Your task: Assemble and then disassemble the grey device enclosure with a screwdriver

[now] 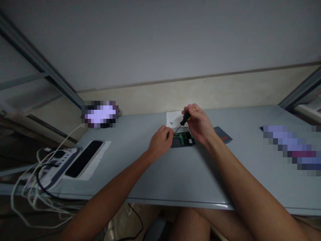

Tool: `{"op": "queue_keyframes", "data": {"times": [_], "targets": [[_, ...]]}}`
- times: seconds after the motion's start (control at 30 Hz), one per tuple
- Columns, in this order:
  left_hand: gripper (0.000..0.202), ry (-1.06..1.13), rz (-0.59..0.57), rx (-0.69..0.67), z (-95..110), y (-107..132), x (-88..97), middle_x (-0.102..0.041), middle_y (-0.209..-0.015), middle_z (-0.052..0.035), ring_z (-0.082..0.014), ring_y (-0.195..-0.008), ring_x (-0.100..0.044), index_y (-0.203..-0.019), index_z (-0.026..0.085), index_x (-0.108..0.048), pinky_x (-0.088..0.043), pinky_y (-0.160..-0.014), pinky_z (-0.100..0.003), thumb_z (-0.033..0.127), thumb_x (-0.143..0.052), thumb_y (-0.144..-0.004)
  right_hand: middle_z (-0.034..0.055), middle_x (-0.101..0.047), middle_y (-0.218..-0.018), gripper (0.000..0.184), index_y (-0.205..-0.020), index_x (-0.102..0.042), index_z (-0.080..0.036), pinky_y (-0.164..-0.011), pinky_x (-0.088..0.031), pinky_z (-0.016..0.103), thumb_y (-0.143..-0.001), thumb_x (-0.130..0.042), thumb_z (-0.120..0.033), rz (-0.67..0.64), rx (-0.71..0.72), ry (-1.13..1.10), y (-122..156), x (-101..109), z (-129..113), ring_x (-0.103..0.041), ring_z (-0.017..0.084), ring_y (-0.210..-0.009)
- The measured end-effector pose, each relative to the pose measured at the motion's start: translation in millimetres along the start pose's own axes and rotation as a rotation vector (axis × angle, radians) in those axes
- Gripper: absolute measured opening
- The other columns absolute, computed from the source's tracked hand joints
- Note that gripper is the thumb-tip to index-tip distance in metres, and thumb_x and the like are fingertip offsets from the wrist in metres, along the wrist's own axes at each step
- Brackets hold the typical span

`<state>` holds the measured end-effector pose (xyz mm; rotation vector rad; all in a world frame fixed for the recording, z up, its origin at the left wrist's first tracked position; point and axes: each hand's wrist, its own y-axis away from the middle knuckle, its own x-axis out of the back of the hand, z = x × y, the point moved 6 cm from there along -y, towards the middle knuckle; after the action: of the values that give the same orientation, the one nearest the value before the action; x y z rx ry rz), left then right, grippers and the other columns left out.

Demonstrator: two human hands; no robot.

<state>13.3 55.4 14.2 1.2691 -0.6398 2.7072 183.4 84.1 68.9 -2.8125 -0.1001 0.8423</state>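
My right hand (pixel 199 124) is closed around a small screwdriver (pixel 184 119) with a black and yellow handle, its thin shaft slanting down to the left. The tip meets a green circuit board (pixel 181 137) that lies in a dark open device case (pixel 182 140) on the grey table (pixel 175 174). My left hand (pixel 162 140) is curled at the left end of the case, fingers pinched by the board; what they hold is hidden. A white paper (pixel 174 118) with tiny dark screws lies just behind the device.
A dark cover piece with a red mark (pixel 223 135) lies right of my right hand. At the left edge sit a black phone (pixel 84 158) on white paper and a power strip (pixel 54 165) with white cables. Blurred patches are at the back left and far right.
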Motion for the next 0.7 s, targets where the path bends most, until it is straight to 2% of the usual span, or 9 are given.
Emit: {"op": "queue_keyframes", "data": {"times": [0.13,0.27,0.37,0.47,0.53,0.7], "targets": [[0.029,-0.002,0.004,-0.002,-0.5,0.2,0.6,-0.070,-0.103,-0.0047,-0.0187,-0.095,-0.068,-0.096,0.021,-0.074,-0.055,-0.090,-0.032,0.020,-0.049,-0.111,-0.0025,-0.061,-0.086,0.062,-0.077,-0.053,-0.026,-0.076,-0.051,0.030,-0.066,-0.103,-0.061,0.016,0.005,0.009,-1.2,-0.1,1.7,-0.062,0.015,-0.082],[0.027,0.011,0.011,0.009,-2.4,-0.3,-0.2,-0.071,-0.104,-0.0049,-0.0185,-0.095,-0.068,-0.098,0.020,-0.076,-0.055,-0.091,-0.032,0.016,-0.051,-0.108,-0.0058,-0.047,-0.071,0.066,-0.075,-0.049,-0.026,-0.058,-0.041,0.028,-0.072,-0.095,-0.074,-0.011,0.031,0.088,-1.5,-3.4,6.3,-0.046,0.011,-0.062],[0.026,0.020,0.010,0.015,-3.7,-1.1,-1.3,-0.072,-0.104,-0.0048,-0.0174,-0.089,-0.067,-0.100,0.020,-0.076,-0.055,-0.089,-0.031,0.012,-0.052,-0.105,-0.0055,-0.044,-0.068,0.067,-0.076,-0.052,-0.027,-0.053,-0.036,0.029,-0.076,-0.085,-0.084,-0.011,0.072,0.138,-1.3,-6.2,7.0,-0.040,0.012,-0.058],[0.027,0.019,0.013,0.014,-3.5,-1.8,-1.5,-0.072,-0.103,-0.0048,-0.0172,-0.087,-0.066,-0.099,0.019,-0.077,-0.055,-0.088,-0.031,0.012,-0.052,-0.105,-0.0036,-0.047,-0.070,0.067,-0.081,-0.059,-0.027,-0.053,-0.038,0.029,-0.079,-0.074,-0.092,-0.024,0.072,0.057,-1.8,-11.6,5.5,-0.043,0.013,-0.060],[0.027,0.019,0.017,0.015,-2.9,-2.1,-1.3,-0.072,-0.102,-0.0046,-0.0173,-0.087,-0.066,-0.099,0.020,-0.077,-0.055,-0.087,-0.031,0.012,-0.052,-0.105,-0.0024,-0.050,-0.072,0.064,-0.086,-0.066,-0.028,-0.055,-0.042,0.030,-0.084,-0.069,-0.092,-0.041,0.049,0.006,-2.8,-16.6,5.0,-0.048,0.014,-0.061],[0.027,0.014,0.018,0.030,-3.7,-3.3,-2.6,-0.072,-0.101,-0.0040,-0.0171,-0.086,-0.066,-0.097,0.020,-0.076,-0.055,-0.087,-0.031,0.012,-0.052,-0.105,-0.0017,-0.054,-0.075,0.058,-0.085,-0.070,-0.028,-0.064,-0.047,0.031,-0.087,-0.073,-0.086,-0.049,0.043,0.037,-5.5,-26.4,9.6,-0.054,0.014,-0.066]]}}
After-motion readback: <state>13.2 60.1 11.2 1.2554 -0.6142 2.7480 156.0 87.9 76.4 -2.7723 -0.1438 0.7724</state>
